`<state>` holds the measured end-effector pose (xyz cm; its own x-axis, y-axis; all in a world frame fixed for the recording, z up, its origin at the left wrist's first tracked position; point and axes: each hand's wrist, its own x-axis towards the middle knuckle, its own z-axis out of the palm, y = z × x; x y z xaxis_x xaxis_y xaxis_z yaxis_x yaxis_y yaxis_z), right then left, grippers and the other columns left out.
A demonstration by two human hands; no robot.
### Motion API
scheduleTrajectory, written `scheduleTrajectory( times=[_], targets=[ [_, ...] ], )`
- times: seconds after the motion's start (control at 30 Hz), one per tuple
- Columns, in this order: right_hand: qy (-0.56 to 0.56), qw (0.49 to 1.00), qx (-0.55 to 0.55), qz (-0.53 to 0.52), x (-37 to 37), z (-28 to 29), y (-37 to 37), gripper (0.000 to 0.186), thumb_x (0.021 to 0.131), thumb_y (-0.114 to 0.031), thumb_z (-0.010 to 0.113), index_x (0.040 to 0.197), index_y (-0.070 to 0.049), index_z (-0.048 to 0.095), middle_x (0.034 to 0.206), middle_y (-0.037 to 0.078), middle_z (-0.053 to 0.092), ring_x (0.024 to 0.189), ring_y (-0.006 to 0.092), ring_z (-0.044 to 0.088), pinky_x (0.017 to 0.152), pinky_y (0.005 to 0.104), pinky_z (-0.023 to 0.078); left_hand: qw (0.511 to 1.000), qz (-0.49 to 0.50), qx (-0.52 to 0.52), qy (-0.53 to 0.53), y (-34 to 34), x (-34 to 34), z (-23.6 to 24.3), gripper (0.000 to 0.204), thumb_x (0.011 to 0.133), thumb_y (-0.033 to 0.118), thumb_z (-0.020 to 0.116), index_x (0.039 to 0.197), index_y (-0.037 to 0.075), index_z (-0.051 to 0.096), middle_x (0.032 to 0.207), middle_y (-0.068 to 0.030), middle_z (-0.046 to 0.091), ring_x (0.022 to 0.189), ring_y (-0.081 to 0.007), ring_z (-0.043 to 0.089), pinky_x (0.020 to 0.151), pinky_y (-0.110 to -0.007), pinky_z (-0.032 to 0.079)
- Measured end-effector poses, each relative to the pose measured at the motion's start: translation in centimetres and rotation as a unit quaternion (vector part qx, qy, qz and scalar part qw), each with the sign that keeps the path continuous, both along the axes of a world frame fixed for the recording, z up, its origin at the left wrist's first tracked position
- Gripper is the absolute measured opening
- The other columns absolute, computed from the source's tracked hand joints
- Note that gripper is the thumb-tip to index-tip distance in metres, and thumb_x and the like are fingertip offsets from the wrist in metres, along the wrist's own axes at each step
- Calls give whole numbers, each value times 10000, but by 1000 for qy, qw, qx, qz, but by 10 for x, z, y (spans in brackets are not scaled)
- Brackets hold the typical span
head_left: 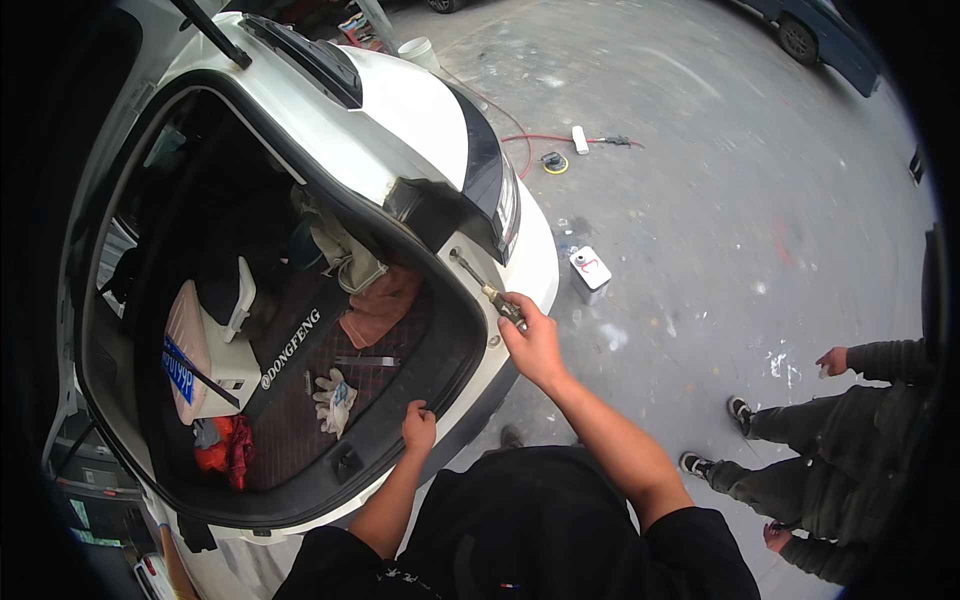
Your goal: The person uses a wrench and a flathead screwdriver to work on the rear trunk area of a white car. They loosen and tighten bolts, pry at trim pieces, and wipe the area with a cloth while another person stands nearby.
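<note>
My right hand [530,342] is wrapped round the dark grip of a ratchet wrench [487,290]. Its round head meets the white body panel [473,262] beside the open trunk, below the tail light [505,205]. Over the black trunk sill [400,462], my left hand [419,428] has its fingers curled in. What those fingers hold, if anything, is hidden. Within the trunk, near the left hand, lie a white work glove [335,404] and a flat metal piece [366,361]. A brown cloth [382,305] is farther in.
A red-and-orange cloth [232,455] and a white panel with a blue plate [180,365] lie in the trunk's left part. On the floor right of the car stand a metal can [592,277] and a sander [554,162] near a red hose [522,138]. Another person [850,440] stands at right.
</note>
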<state>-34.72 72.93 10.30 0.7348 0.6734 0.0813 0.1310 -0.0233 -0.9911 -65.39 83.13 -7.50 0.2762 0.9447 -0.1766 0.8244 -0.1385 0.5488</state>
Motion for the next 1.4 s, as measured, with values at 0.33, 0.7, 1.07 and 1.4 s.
scheduleTrajectory(
  times=[0.33,0.7,1.07,1.4],
  targets=[
    [540,834,88,69,27,35,8,296,904,-136,543,1169,-24,468,689,29,507,469,99,379,419,282,317,998,-8,-44,-41,-51,23,1,298,816,140,580,1104,64,574,794,-99,650,738,-248,638,701,-375,501],
    [-258,964,-45,44,29,8,-2,288,831,-163,624,1094,-56,576,753,149,627,620,355,624,583,438,491,937,61,-183,-290,-89,96,47,205,901,97,526,1087,24,573,844,-46,629,663,-89,545,592,-238,457],
    [-182,980,-75,24,26,9,-1,274,830,-141,638,1077,-45,570,867,143,573,806,347,614,630,412,483,816,30,-364,-449,-17,224,198,309,954,371,510,978,77,603,840,-1,588,721,-97,539,638,-266,454],
    [-319,947,-44,4,15,12,2,349,815,-100,652,1126,-8,525,928,182,562,826,351,576,687,418,460,863,-49,-379,-331,5,254,208,407,934,469,537,790,88,541,606,58,414,474,-36,304,418,-226,197]
  ],
)
